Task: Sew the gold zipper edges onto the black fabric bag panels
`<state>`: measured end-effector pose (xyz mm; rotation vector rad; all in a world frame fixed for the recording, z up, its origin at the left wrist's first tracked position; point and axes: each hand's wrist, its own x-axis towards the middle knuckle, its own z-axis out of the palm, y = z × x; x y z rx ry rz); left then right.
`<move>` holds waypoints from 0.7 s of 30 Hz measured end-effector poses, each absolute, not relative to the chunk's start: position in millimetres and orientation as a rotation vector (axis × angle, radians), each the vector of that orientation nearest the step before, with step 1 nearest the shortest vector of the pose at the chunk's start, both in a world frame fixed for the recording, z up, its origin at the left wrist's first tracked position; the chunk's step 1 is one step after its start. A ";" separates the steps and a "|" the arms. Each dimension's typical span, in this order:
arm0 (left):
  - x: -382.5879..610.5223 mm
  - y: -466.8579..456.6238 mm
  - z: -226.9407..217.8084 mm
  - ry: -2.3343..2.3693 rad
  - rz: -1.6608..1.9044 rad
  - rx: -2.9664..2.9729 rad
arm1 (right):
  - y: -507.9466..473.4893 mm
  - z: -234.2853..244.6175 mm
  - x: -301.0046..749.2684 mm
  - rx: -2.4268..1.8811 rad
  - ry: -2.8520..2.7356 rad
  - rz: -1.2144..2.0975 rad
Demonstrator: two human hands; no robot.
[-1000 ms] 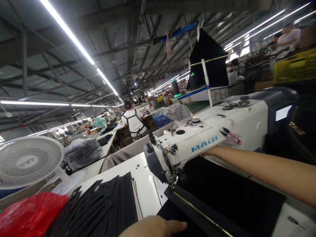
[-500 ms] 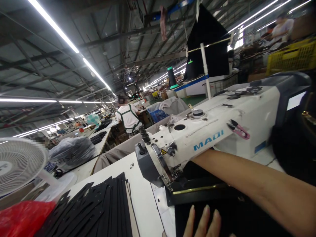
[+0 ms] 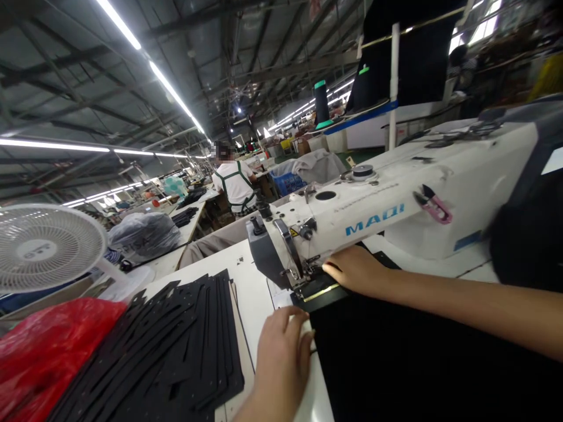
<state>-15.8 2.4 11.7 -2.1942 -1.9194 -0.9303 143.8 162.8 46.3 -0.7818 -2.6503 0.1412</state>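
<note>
A white sewing machine stands before me, its needle area over a strip with a gold-toothed zipper. Black fabric spreads from that strip toward me. My right hand reaches in under the machine arm, its fingers closed on the dark material beside the presser foot. Just left of the fabric's edge is my left hand, fingers curled together; what they hold, if anything, is hidden. Pink-handled thread snips lie on the machine arm.
Stacked black cut pieces cover the table's left side, next to a red plastic bag and a white fan. Thread cones stand behind the machine. Farther off, a person sits with their back to me.
My left hand has moved left and up from the fabric, its fingers now curled. My right hand has come out from behind the machine arm to beside the needle. The view has shifted.
</note>
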 end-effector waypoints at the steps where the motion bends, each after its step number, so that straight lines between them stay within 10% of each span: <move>1: -21.3 6.5 12.1 -1.896 -0.830 -2.167 | 151.2 39.8 151.0 -0.690 -2.664 0.131; 21: -27.9 29.8 2.1 -1.747 -0.658 -2.095 | 116.4 4.4 142.1 -0.296 -2.746 0.071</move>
